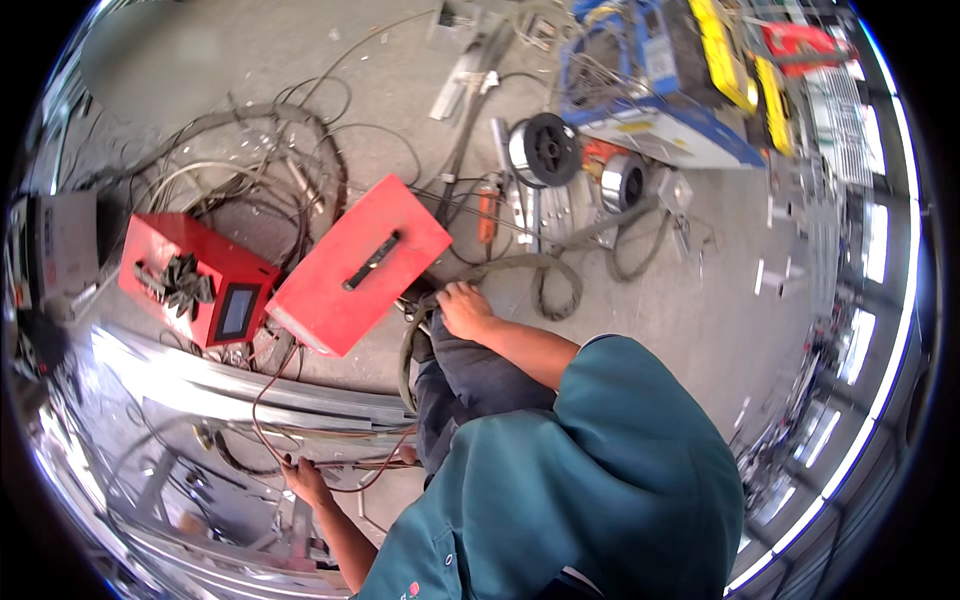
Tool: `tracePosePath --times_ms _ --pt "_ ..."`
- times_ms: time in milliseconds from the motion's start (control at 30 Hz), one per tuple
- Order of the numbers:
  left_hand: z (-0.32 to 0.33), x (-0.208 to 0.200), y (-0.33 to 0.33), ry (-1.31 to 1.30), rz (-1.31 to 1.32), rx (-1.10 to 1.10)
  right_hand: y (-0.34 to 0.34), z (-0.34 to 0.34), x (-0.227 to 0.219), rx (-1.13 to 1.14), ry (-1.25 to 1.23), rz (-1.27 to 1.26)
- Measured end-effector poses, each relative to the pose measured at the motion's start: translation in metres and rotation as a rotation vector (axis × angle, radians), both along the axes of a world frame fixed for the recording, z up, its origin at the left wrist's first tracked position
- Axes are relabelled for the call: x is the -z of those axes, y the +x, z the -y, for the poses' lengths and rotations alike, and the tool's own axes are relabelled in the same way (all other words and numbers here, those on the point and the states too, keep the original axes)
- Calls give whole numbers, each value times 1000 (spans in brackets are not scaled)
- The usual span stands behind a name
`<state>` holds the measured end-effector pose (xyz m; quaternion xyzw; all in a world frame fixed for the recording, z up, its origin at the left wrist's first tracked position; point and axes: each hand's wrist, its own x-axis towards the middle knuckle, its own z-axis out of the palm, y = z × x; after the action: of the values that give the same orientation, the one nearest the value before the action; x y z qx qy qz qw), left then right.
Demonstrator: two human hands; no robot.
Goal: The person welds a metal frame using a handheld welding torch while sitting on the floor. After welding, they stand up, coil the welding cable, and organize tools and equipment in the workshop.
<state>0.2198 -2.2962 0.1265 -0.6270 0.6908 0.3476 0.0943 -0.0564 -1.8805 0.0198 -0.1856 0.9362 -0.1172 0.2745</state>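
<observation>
Low on the left, my left hand (305, 482) is closed around a thin reddish-brown cable (258, 412), which runs up toward two red machine boxes and loops back toward my legs. My right hand (465, 308) rests on my knee, fingers loosely bent and apart, with nothing visible in it. Just beyond that knee stands the nearer red box (375, 225), with a black carry handle (371, 260) on its top. Left of it is the second red box (190, 265); it has a dark-framed display (236, 312) and dark gloves (180, 285) lying on top.
Long shiny metal profiles (270, 385) lie between the boxes and my left hand. Thick hoses (545, 262) and coiled cables (290, 115) spread over the floor. Wire spools (545, 150), an orange-handled tool (488, 212) and a blue-and-white machine (665, 130) stand or lie at the far right.
</observation>
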Motion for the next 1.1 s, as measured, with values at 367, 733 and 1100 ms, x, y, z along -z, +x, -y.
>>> tracePosePath --times_ms 367,733,1100 --pt "25 6 65 -132 181 261 244 -242 -90 868 229 337" --pt "-94 -21 75 -213 256 479 342 -382 -100 1143 -25 276" --pt "-489 -26 27 67 300 880 543 -684 -73 1345 -3 23"
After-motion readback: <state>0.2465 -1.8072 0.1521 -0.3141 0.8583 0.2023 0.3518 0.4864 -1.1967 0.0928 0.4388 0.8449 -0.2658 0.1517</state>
